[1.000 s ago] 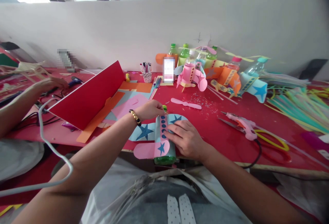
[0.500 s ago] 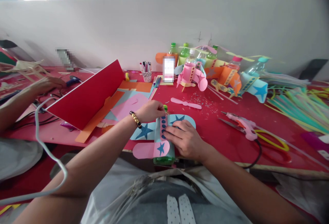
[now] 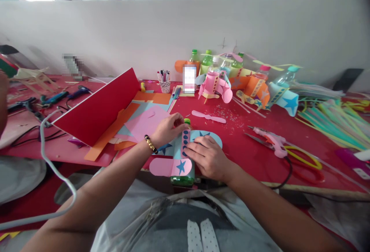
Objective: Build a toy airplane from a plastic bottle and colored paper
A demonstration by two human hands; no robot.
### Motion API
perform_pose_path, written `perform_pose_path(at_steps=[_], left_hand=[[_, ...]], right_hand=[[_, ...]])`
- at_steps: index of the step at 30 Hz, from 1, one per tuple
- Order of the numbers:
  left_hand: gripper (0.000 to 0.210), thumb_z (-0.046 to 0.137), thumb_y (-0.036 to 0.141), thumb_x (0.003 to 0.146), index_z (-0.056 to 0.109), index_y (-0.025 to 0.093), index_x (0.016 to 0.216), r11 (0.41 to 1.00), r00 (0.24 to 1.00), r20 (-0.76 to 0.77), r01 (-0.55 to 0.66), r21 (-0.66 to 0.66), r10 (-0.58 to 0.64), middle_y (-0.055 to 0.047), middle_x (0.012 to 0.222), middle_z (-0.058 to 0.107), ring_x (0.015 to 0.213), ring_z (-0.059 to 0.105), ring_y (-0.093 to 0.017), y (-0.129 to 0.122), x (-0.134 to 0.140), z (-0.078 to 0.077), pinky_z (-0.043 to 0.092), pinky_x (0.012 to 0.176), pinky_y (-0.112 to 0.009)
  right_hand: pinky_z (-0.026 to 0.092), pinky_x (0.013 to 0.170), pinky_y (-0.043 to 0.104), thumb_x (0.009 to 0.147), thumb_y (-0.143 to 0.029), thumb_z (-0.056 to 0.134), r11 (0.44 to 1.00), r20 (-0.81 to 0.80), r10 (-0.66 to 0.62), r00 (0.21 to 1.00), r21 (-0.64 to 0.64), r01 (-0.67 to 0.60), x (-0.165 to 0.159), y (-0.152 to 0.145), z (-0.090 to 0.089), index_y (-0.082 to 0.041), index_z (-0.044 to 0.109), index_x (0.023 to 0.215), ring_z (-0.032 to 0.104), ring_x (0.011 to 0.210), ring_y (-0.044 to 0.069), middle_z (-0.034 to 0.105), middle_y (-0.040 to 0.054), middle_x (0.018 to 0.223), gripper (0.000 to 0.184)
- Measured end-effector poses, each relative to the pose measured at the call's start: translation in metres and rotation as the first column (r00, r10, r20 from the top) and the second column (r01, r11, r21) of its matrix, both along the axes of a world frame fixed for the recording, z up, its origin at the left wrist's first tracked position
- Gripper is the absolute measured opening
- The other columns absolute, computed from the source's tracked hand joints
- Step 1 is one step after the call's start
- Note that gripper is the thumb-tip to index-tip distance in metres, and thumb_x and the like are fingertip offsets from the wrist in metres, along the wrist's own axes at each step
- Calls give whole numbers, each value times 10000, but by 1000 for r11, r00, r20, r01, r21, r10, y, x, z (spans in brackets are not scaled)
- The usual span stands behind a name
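A green plastic bottle [image 3: 182, 180] wrapped in light-blue paper lies on the table's front edge, its green cap pointing away from me. Along its top runs a pink paper strip [image 3: 185, 144] with dark-blue dots. Light-blue paper wings with blue stars stick out at both sides, and a pink paper piece [image 3: 162, 167] with a blue star sits near the base. My left hand [image 3: 169, 128] has its fingers pinched at the strip's upper end, by the bottle's neck. My right hand [image 3: 209, 157] grips the bottle's right side, fingertips pressing the strip's edge.
A pink paper propeller [image 3: 208, 116] lies beyond the bottle. Scissors [image 3: 303, 157] and a pink glue gun [image 3: 279, 146] are at right. Several decorated bottles [image 3: 214, 82] stand at the back. A red board [image 3: 101, 109] leans over coloured paper at left, near a white cable [image 3: 47, 155].
My left hand has shifted slightly down and its fingers have bent more at the strip's top. The right hand stays in place. At far left, another person's hand has drawn back from the tools.
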State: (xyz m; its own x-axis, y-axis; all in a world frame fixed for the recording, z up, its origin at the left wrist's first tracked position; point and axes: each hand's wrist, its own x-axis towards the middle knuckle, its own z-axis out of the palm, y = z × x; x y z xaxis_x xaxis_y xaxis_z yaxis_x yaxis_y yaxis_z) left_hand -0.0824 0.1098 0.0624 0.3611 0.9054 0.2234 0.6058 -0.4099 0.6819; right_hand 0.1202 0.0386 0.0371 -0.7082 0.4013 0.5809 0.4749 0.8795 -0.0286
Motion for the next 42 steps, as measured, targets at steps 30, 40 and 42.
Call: perform_pose_path(at_steps=[30,40,42], left_hand=[[225,671,310,741,493,189,805,983,986,164,38,-181,-8,37,692,509,657,479,-122,2,5,-11,401,622,-259],[210,660,314,736,498,194,794,992,994,108,15,-126,-1,36,689,510,664,484,-128,1,7,-10,395,623,-261],[200,656,303,733,496,194,784,993,994,111,10,-120,3,34,695,513,667,485,-129,1,8,-11,397,622,-260]], right_hand=[[349,1011,503,924,-141,421,997,21,73,997,-27,-73,-1,-13,-3,-170,656,1157,448,1242,271,642,86,1259,332],[321,1049,534,886,-106,427,999,34,-6,999,-44,7,-3,-19,-3,-148,602,1256,440,1254,289,608,85,1310,411],[324,1047,535,876,-105,430,999,36,-5,999,-47,7,-2,-20,-3,-137,599,1257,433,1259,295,597,83,1326,418]])
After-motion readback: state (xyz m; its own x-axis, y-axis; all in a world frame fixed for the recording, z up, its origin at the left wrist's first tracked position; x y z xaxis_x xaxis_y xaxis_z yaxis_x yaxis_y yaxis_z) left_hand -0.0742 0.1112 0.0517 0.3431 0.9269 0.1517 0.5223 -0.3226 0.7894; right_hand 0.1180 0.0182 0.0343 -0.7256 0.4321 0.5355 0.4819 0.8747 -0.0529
